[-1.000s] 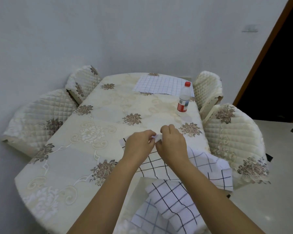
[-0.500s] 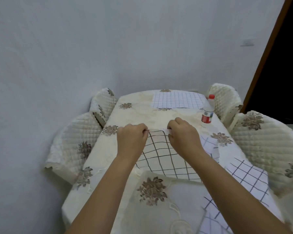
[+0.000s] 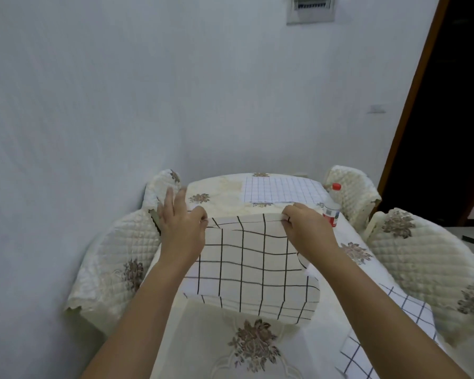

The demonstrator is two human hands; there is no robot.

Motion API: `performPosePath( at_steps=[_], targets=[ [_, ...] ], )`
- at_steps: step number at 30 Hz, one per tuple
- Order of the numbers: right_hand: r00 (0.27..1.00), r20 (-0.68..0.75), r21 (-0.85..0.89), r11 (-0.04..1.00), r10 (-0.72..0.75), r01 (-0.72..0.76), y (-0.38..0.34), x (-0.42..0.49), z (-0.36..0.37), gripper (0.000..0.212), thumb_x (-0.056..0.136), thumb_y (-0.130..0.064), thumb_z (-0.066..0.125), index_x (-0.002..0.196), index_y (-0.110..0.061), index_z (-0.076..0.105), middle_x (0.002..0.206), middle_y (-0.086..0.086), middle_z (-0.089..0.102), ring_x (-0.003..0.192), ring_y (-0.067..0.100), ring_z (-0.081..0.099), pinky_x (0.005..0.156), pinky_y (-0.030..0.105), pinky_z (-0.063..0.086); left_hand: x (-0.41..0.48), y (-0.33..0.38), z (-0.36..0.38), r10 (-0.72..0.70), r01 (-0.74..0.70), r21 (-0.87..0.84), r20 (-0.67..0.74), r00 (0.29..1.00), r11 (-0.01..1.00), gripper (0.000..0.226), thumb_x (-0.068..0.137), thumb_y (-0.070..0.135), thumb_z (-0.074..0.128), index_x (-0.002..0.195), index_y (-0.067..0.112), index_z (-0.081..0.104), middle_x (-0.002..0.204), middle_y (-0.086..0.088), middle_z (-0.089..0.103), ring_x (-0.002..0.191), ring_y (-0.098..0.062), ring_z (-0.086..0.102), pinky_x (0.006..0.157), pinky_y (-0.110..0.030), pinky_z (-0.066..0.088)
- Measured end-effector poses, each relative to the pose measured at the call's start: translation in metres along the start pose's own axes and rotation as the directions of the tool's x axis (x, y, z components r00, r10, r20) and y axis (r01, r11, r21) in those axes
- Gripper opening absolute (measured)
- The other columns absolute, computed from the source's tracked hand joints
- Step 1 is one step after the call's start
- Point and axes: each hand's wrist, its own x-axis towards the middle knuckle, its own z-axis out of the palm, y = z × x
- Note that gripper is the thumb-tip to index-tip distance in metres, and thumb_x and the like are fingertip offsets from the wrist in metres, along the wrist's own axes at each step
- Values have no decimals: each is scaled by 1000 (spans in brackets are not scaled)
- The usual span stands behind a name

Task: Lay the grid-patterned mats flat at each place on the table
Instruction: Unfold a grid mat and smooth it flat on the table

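Pale wall [image 3: 121, 105] at the back; oval table [image 3: 219, 348] under a cream floral cloth fills the lower centre.

- Bold-grid mat [image 3: 252, 263]: centre of the frame, over the near half of the table. Its top edge is lifted and stretched level between both hands. The sheet sags, and its lower edge curls under against the cloth.
- Left hand [image 3: 182, 231]: pinches the mat's upper left corner with thumb and forefinger, the other fingers straight and pointing up.
- Right hand [image 3: 308, 231]: fingers curled, clamped on the upper right corner.
- Fine-grid mat [image 3: 282, 191]: flat at the far end of the table, upper centre.
- Third grid mat [image 3: 389, 332]: lower right, draped at the table's right edge.
- Clear bottle [image 3: 332, 206]: red cap and label, upright, just right of the right hand.
- Quilted chairs: two on the left [image 3: 115, 258] [image 3: 159, 192], two on the right [image 3: 350, 192] [image 3: 422, 263].
- Wooden door frame [image 3: 411, 110]: right edge, dark opening beyond it.
- Wall vent [image 3: 309, 8]: top of the frame.
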Motion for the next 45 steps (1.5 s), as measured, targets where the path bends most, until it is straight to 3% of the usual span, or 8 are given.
performPosePath(
  at_steps=[3, 6, 10, 14, 19, 33, 37, 45],
  targets=[
    [998, 24, 29, 998, 57, -58, 11, 11, -9, 17, 92, -13, 45, 91, -11, 62, 89, 1, 60, 80, 20, 55, 59, 27, 37, 11, -8, -2, -10, 10, -3, 1, 1000, 1000, 5, 78, 9, 70, 79, 9, 65, 129, -18, 53, 131, -41, 34, 104, -61, 19],
    [991, 23, 90, 987, 129, -130, 22, 20, -15, 18, 90, -13, 45, 92, -13, 63, 84, -2, 60, 76, 16, 52, 57, 25, 35, 22, -14, -10, -33, 40, -72, 91, 995, 997, 6, 88, 18, 59, 83, 15, 58, 94, -2, 62, 98, -25, 55, 103, -50, 21],
    [967, 46, 220, 941, 252, -256, 37, 27, -19, 15, 88, -14, 51, 78, -9, 60, 63, -6, 51, 64, 14, 48, 48, 23, 31, 27, -20, -17, -111, 149, -275, 150, 982, 950, 15, 91, 20, 56, 77, 17, 50, 71, 3, 55, 70, -18, 52, 64, -28, 36],
    [928, 114, 437, 821, 354, -367, 47, 31, -22, 12, 84, -12, 55, 74, -6, 59, 63, -3, 54, 59, 13, 46, 51, 25, 33, 35, -24, -19, -232, 303, -462, 205, 951, 833, 11, 88, 8, 56, 81, 15, 55, 75, 6, 57, 73, -11, 52, 58, -13, 34],
    [895, 177, 690, 596, 410, -410, 50, 34, -28, 16, 86, -9, 59, 77, 4, 59, 63, 3, 49, 56, 13, 40, 51, 23, 31, 39, -34, -26, -309, 414, -612, 275, 910, 674, 10, 85, 4, 59, 86, 14, 61, 83, 1, 60, 77, -14, 55, 65, -18, 40],
    [850, 218, 797, 415, 480, -439, 63, 63, -36, 11, 90, -10, 55, 89, -4, 64, 93, 19, 65, 87, 27, 59, 87, 44, 49, 76, -37, -33, -390, 492, -740, 330, 860, 459, 18, 86, 12, 64, 69, 8, 59, 66, -1, 55, 52, -8, 51, 48, -15, 39],
    [808, 260, 801, 349, 529, -486, 67, 77, -32, 12, 90, -11, 55, 86, -3, 62, 98, 21, 65, 89, 28, 59, 87, 44, 49, 91, -35, -22, -401, 549, -746, 402, 823, 378, 9, 90, 12, 58, 92, 4, 62, 76, -1, 59, 64, -11, 51, 58, -20, 38],
    [787, 251, 857, 249, 564, -451, 61, 98, -34, 22, 91, -9, 53, 108, 5, 60, 119, 25, 59, 89, 22, 54, 94, 41, 45, 119, -25, -24, -451, 467, -843, 319, 834, 268, 10, 91, 16, 58, 89, 7, 63, 106, -18, 64, 100, -30, 61, 94, -43, 48]
  ],
)
